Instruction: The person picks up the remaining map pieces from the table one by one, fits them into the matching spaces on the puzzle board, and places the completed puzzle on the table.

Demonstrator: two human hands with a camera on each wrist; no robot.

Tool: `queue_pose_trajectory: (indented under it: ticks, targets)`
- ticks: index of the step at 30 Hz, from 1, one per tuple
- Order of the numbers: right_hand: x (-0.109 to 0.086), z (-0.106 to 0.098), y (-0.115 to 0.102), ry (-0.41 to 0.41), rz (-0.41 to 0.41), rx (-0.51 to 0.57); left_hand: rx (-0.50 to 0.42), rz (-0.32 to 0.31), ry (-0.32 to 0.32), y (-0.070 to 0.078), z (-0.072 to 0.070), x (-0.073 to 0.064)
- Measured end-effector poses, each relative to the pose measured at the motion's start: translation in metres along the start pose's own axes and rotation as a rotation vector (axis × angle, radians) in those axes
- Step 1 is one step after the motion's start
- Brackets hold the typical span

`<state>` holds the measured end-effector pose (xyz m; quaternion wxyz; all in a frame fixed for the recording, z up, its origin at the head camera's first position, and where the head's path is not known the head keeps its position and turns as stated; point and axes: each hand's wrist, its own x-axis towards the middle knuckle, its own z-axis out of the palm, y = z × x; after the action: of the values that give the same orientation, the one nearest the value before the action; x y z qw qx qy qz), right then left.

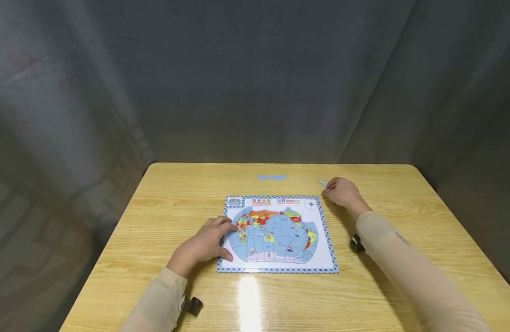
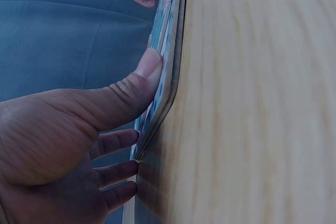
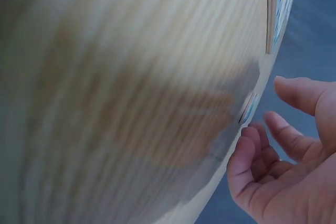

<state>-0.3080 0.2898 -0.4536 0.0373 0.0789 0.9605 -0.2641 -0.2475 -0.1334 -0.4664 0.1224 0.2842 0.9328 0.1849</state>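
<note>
A world map puzzle board [image 1: 279, 267] with a blue dotted border lies on the wooden table, most of its map filled with coloured pieces. My left hand [image 1: 211, 240] rests at the board's left edge; its thumb [image 2: 149, 66] lies on the border and the fingers are spread. Beyond the board's far right corner, my right hand [image 1: 342, 191] is beside a small blue and green puzzle piece [image 1: 322, 183]. In the right wrist view this piece [image 3: 249, 107] lies flat near the fingertips, with thumb and forefinger apart. Whether a finger touches it is hard to tell.
A long blue puzzle piece [image 1: 272, 177] lies behind the board, near the table's [image 1: 176, 184] far edge. Grey curtains [image 1: 255, 92] hang behind the table and along both sides. A bright light reflection shows in front of the board.
</note>
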Motion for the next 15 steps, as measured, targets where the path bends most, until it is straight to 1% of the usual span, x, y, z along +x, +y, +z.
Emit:
queue_pose_trajectory:
  ticks: [6,15]
  targets:
    - [0.0030,-0.0018,0.0061,-0.012,0.027,0.002,0.000,-0.004,-0.004,-0.0002,0.0007,0.0003]
    - [0.0058,-0.0042,0.0054,-0.002,0.066,0.021,0.000,-0.005,0.001,-0.0008,0.0004,-0.0003]
